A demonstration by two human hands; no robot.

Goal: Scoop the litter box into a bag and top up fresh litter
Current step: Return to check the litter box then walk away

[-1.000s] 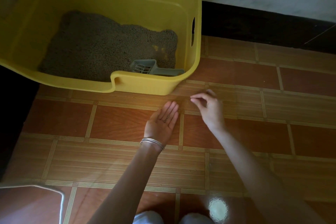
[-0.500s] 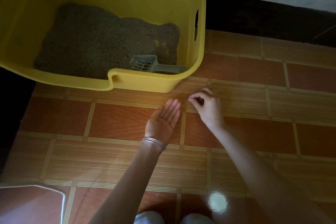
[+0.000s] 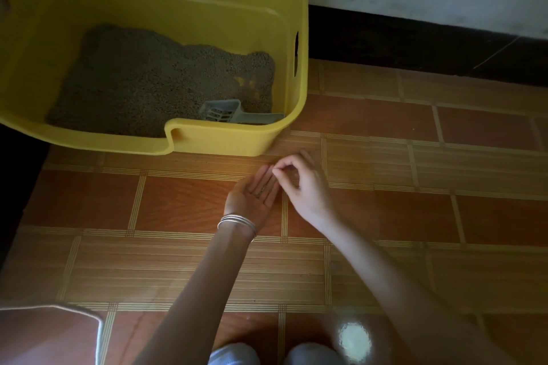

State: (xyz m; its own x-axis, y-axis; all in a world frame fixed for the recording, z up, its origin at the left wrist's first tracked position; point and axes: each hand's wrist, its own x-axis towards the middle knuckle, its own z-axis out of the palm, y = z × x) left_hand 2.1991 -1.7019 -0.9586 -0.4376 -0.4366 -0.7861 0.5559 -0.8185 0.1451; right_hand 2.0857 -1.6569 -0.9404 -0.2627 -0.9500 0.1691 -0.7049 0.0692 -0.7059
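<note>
Cleanup step, judged: right hand [image 3: 308,187] pinched over flat, upturned left hand [image 3: 255,195] on floor [image 3: 184,201] beside litter box [image 3: 225,145]; pinched content indiscernible; next, tip grains back.

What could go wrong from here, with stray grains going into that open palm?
1. The left hand lies open and nearly flat; the few grains on it may roll off onto the floor.
2. The right hand pinches over the left fingertips, so a grain could drop past them.
3. The light is dim; grains may be missed.
</note>
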